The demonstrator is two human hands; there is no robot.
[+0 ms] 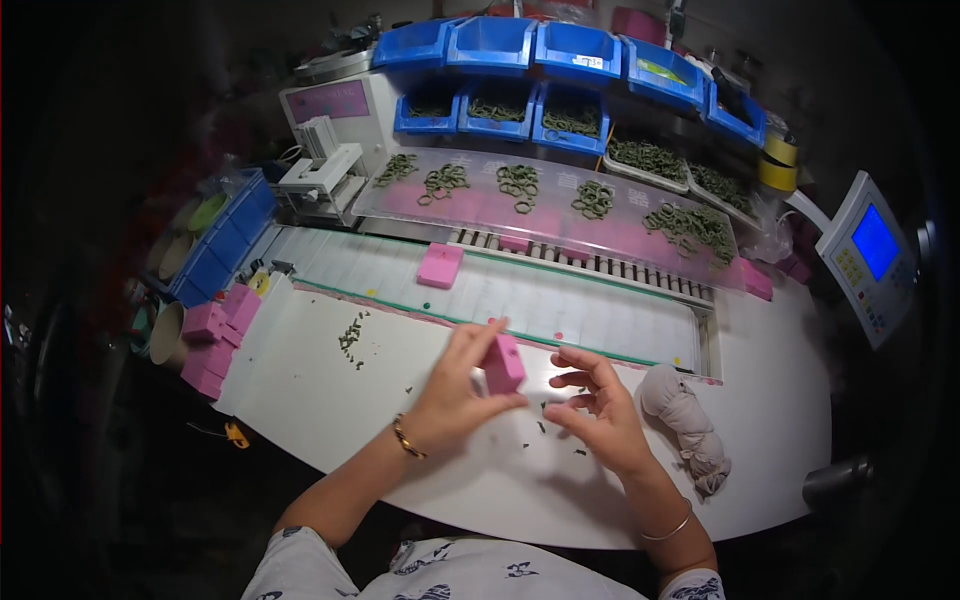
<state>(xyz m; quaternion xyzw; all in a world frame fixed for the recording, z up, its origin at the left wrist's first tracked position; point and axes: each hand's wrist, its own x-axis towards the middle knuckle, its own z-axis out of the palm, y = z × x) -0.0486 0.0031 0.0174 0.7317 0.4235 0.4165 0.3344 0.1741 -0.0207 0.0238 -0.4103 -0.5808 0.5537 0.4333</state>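
Observation:
My left hand [455, 385] grips a pink box-shaped block [503, 365] between thumb and fingers, raised over the white table. A small dark hole shows on the block's upper face. Just right of it, my right hand [600, 410] is open, with fingers curved and apart, not touching the block. A small dark green piece lies close to the right thumb tip; whether the thumb touches it I cannot tell. Other small green pieces [541, 427] are scattered below the hands. Another pink block [440, 265] sits on the pale conveyor strip [520, 310] beyond.
Green rings lie in heaps [518, 183] on a translucent shelf [460, 208] behind a roller track. Blue bins [490, 45] stand above. Pink blocks [207, 352] are stacked at left, near green bits [352, 335]. A rolled cloth [685, 425] and a screen panel [872, 255] are at right.

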